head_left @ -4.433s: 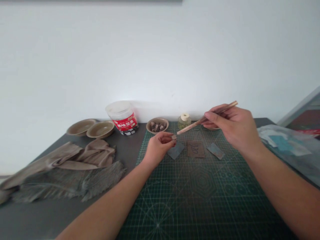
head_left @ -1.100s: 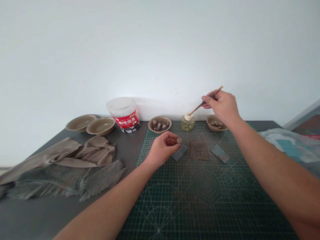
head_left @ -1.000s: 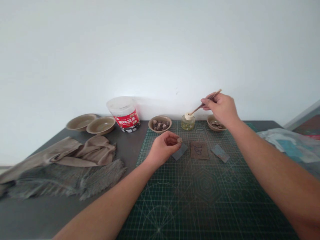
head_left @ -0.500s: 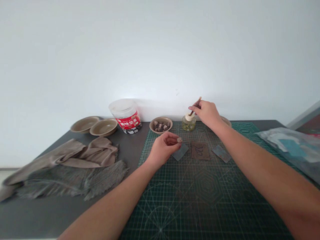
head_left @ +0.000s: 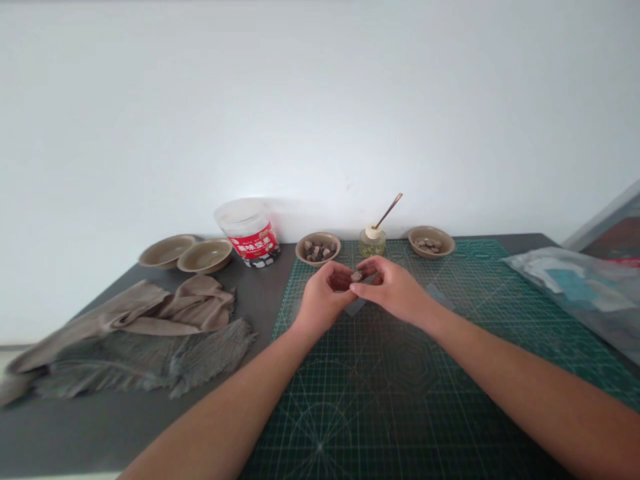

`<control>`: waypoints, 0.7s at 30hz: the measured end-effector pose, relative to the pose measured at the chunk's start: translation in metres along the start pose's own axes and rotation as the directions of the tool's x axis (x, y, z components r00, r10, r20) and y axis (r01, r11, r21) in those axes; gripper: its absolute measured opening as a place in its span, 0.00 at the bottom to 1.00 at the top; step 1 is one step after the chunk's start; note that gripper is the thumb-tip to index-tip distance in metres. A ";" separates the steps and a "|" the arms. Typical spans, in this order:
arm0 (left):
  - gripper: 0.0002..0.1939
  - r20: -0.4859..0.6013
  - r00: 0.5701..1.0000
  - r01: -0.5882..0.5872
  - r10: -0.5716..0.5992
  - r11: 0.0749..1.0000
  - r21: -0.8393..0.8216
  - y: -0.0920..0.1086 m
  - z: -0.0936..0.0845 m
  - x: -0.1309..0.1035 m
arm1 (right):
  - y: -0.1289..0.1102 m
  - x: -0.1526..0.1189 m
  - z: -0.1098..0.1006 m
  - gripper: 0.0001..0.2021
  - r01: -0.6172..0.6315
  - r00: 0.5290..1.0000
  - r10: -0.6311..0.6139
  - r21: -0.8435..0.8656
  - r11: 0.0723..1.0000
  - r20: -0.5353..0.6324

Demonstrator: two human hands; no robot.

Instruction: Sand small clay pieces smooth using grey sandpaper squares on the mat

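Between both hands, over the green cutting mat (head_left: 360, 400), is a small brownish-grey piece (head_left: 356, 275). My left hand (head_left: 327, 291) pinches it from the left, and my right hand (head_left: 386, 287) has its fingers on it from the right. A brush (head_left: 390, 212) stands tilted in a glass jar (head_left: 373, 243) with a pale lid, just behind the hands. One bowl (head_left: 319, 249) of dark lumps is left of the jar; another bowl (head_left: 431, 241) with flat brownish pieces is to its right. Grey sheets (head_left: 355, 307) lie partly hidden under the hands.
Two tan bowls (head_left: 205, 256) stand at the back left, beside a clear tub (head_left: 253, 233) with a red label. Brown and grey cloths (head_left: 150, 333) are spread on the left. A plastic bag (head_left: 580, 283) lies on the right, and a wall rises behind.
My right hand has let go of the brush, which now rests in the jar, and has moved down and left to the small piece in my left hand. The right bowl is uncovered.
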State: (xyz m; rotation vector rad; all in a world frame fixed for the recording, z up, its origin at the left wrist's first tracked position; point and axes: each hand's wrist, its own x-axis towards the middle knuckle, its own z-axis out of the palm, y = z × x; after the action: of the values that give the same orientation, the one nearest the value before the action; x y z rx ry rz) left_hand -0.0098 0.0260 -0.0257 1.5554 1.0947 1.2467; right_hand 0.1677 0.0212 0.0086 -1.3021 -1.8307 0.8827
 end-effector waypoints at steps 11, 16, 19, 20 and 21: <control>0.10 0.063 0.997 -0.064 0.052 0.975 0.212 0.000 0.000 -0.001 | -0.008 -0.001 0.006 0.06 0.023 0.997 -0.037 -0.207 0.978 -0.065; 0.11 0.060 0.997 -0.061 0.047 0.960 0.273 0.003 0.002 -0.001 | 0.007 0.008 -0.026 0.09 -0.027 0.984 -0.037 -0.348 0.937 -0.176; 0.12 0.062 0.997 -0.068 0.052 0.954 0.290 0.002 0.001 -0.001 | 0.029 0.026 -0.073 0.09 -0.145 0.951 -0.004 -0.459 0.877 -0.308; 0.12 0.070 0.996 -0.068 0.050 0.954 0.291 0.002 0.001 -0.001 | 0.038 0.034 -0.089 0.09 -0.193 0.939 0.016 -0.488 0.851 -0.344; 0.12 0.080 0.996 -0.066 0.044 0.954 0.291 0.002 0.001 -0.001 | 0.047 0.042 -0.104 0.11 -0.241 0.925 0.036 -0.511 0.825 -0.379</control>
State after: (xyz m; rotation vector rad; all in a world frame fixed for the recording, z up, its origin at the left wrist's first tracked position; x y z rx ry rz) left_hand -0.0086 0.0240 -0.0240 1.8507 1.2391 1.0899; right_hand 0.2681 0.0863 0.0290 -1.8358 -1.7641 0.1426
